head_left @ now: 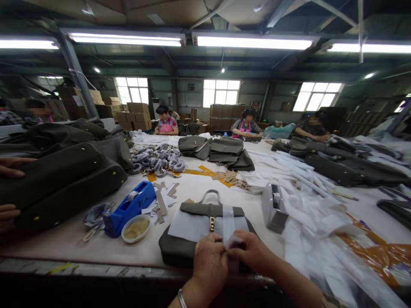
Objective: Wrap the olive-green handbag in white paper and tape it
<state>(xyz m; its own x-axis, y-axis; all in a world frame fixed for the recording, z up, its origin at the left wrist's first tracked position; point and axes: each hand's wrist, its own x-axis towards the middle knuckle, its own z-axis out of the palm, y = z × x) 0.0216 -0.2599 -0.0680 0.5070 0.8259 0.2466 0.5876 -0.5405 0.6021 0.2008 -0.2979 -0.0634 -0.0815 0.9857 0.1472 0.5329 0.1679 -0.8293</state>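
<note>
A dark green handbag lies at the table's front edge, its grey handle loop pointing away from me. A white sheet sits under its flap, around the gold clasp. One white strip runs over the flap, right of the clasp. My right hand pinches the white strip's near end. My left hand is closed just below the clasp, against my right fingertips; whatever its fingers hold is hidden.
Left of the bag are a blue tape dispenser and a small white dish; a grey dispenser stands right. Another person's hand touches piled bags far left. White strips cover the right side.
</note>
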